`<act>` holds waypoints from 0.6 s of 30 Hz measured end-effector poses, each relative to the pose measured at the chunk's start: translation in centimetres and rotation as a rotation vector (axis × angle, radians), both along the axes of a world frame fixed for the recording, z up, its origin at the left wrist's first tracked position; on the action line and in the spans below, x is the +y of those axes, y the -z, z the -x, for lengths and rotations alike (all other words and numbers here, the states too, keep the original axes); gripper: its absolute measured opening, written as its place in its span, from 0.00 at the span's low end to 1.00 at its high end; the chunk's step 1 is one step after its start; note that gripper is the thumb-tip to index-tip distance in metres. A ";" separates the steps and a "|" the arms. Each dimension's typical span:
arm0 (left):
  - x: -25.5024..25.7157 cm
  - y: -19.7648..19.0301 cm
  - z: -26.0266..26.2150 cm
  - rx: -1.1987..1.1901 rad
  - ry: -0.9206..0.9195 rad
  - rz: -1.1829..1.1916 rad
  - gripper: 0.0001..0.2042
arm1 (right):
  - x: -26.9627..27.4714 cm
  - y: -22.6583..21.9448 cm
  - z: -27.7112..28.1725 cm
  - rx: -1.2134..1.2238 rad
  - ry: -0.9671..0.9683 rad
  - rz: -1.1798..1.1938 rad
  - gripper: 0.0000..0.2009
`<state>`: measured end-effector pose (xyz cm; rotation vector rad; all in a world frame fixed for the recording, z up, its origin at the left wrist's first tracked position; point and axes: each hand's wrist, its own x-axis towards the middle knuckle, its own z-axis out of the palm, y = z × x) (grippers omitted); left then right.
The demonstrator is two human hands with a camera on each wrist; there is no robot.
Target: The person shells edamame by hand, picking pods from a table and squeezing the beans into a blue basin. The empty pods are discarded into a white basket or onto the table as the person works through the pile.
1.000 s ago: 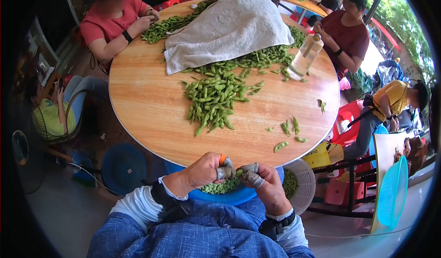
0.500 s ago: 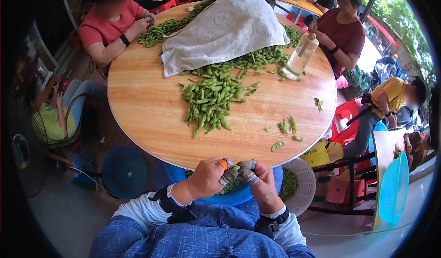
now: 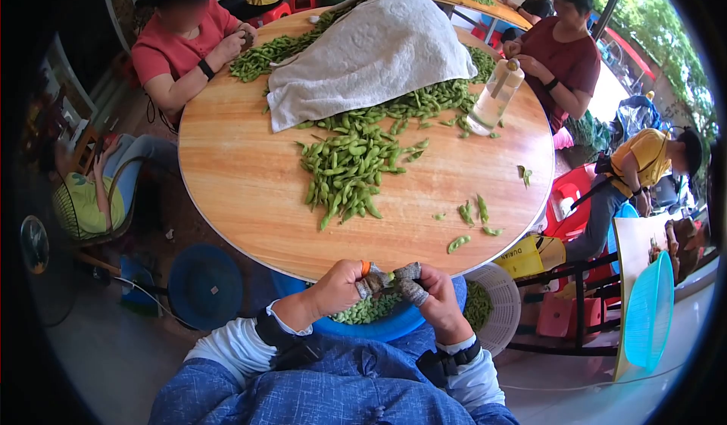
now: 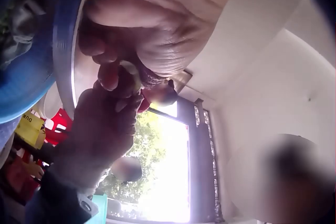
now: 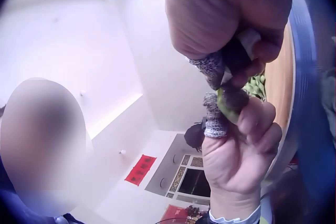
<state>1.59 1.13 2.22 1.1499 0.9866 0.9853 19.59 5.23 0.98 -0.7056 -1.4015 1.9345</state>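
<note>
While the left hand (image 3: 332,290) pinches a green pod (image 5: 228,106) between its curled fingers and wrapped thumb, the right hand (image 3: 439,298) closes its curled fingers on the pod's other end, just off the near edge of the round table (image 3: 250,190) and above a blue basin (image 3: 401,326) with loose green beans (image 3: 367,309) in it. The step in hand looks like opening the pod, and the next move probably calls for steady thumb pressure along the seam, with the opening kept over the basin so that no bean strays.
</note>
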 end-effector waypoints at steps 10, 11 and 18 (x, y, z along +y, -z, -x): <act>0.3 0.7 0.8 0.415 0.005 -0.209 0.07 | 0.0 -0.2 0.7 -0.126 0.029 -0.093 0.07; 0.3 0.6 0.7 0.414 -0.007 -0.201 0.06 | -0.1 -0.2 0.8 -0.144 0.032 -0.112 0.06; 0.4 1.9 0.6 0.316 -0.071 -0.077 0.06 | -0.1 -0.5 1.7 -0.233 0.046 -0.170 0.06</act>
